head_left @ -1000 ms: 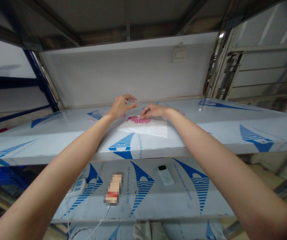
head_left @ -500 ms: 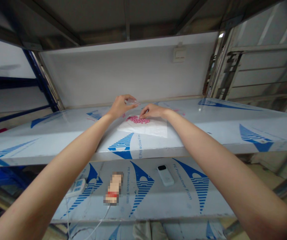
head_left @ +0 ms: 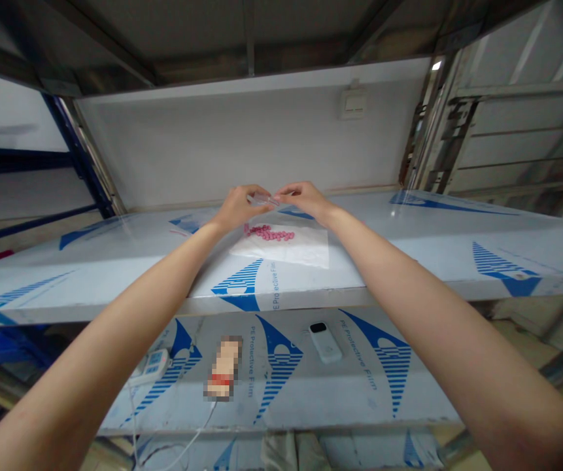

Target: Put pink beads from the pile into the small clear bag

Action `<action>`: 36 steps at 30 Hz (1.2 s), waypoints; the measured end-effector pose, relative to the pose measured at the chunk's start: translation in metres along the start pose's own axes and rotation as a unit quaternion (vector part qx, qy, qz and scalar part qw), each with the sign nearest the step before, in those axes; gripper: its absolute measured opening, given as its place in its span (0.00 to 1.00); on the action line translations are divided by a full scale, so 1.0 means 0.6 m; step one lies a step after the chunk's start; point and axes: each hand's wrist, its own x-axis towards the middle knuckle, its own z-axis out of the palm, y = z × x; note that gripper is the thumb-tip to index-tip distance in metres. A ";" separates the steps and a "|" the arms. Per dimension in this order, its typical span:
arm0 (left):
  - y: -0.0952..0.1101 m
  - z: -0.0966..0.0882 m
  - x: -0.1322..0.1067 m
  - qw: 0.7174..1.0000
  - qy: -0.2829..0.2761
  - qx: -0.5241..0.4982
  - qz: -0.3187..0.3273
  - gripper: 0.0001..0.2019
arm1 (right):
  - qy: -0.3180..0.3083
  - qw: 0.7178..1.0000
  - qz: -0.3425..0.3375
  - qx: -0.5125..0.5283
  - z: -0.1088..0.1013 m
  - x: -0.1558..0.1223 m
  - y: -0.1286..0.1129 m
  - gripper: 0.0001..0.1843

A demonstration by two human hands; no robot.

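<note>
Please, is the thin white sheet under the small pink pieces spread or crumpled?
Spread: the thin white sheet lies flat, straight edges visible, with small pink pieces on it.

Wide pale-blue shelf top (head_left: 438, 248): smooth plastic film, glossy, light streaking off it. Thin white rectangular sheet (head_left: 308, 252): slightly translucent; paper or plastic, can't tell. Small rounded pink pieces (head_left: 277, 235): smooth-looking, material unclear. Small clear plastic-looking item (head_left: 262, 199): shiny. Grey overhead shelf underside (head_left: 203, 33): metal, dull. White flat wall (head_left: 242, 144): matt. White oblong device (head_left: 329, 347): smooth, plastic-looking. Grey-beige cloth (head_left: 280, 451): matt, creased.
</note>
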 end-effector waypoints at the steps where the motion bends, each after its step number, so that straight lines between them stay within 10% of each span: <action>1: 0.000 0.000 0.000 1.000 0.001 0.000 -0.001 0.12 | 0.001 1.000 -0.003 -0.003 0.000 0.000 0.001 0.07; 15: -0.007 -0.002 0.004 0.994 0.097 0.047 0.026 0.20 | -0.059 0.992 0.016 0.114 0.016 -0.025 -0.029 0.24; 31: 0.035 0.010 -0.003 0.985 0.064 0.157 0.036 0.49 | -0.035 0.992 -0.004 0.122 0.021 -0.019 -0.032 0.27; 36: 0.019 0.000 0.002 0.991 0.110 0.079 0.018 0.36 | 0.008 0.989 -0.005 0.148 0.007 -0.016 -0.032 0.27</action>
